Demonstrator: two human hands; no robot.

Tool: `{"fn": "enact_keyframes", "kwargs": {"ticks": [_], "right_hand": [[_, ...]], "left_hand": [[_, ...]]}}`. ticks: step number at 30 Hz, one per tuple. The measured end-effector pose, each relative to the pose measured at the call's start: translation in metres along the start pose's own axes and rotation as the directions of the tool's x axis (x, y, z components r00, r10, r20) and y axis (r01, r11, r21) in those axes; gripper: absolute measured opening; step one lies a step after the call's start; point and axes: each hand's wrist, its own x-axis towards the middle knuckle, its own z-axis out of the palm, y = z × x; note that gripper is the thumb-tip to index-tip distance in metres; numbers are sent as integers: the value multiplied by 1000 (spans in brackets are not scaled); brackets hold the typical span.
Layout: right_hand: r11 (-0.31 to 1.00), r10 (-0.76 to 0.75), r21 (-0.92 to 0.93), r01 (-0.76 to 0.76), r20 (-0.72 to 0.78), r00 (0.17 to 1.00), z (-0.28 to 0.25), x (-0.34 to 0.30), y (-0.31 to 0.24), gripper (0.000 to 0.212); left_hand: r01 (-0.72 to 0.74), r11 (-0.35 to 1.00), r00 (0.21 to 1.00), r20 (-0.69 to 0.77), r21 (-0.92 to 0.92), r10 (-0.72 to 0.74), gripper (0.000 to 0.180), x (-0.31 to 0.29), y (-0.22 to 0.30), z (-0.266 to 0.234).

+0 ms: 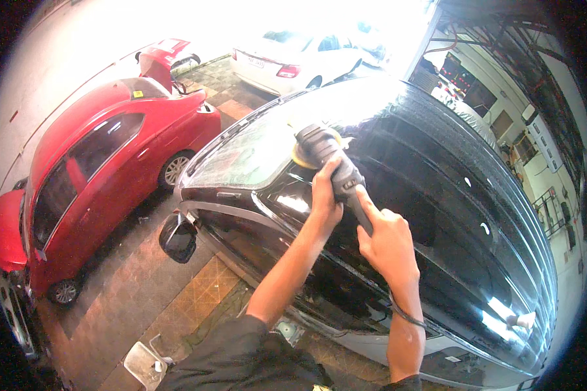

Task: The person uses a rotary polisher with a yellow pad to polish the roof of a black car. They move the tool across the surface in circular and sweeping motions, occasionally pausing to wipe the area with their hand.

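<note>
A dark grey power polisher (351, 176) with a yellow pad (301, 156) rests against the front edge of a black car's roof (424, 169), next to the windshield (241, 159). My left hand (326, 192) is wrapped round its body just behind the head. Further back, my right hand (388, 241) grips the handle, with the index finger stretched along the body. A dark cord (407, 317) passes across my right wrist. Small white dabs (484, 229) lie on the roof to the right. Whether the pad is spinning cannot be made out.
To the left stands a red car (104, 169) with its trunk lid raised. A white car (300, 58) is parked beyond. The black car's side mirror (177, 238) juts out at left. Low down sits a white plastic chair (143, 366). A white object (520, 320) lies on the roof's rear.
</note>
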Motion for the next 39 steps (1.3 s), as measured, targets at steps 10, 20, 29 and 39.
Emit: {"fn": "enact_keyframes", "kwargs": {"ticks": [10, 20, 29, 39], "right_hand": [[997, 59, -60, -57, 30, 998, 6, 6, -8, 80], [1000, 22, -22, -22, 35, 999, -6, -3, -11, 80], [997, 53, 54, -53, 7, 999, 4, -57, -10, 75], [917, 367, 225, -329, -153, 918, -14, -211, 15, 79]], "left_hand": [[50, 997, 998, 47, -52, -48, 34, -8, 8, 10], [56, 998, 998, 9, 15, -56, 33, -15, 10, 7], [98, 995, 995, -26, 24, -97, 28, -64, 4, 9], [250, 939, 958, 79, 234, -275, 37, -172, -92, 69]]}}
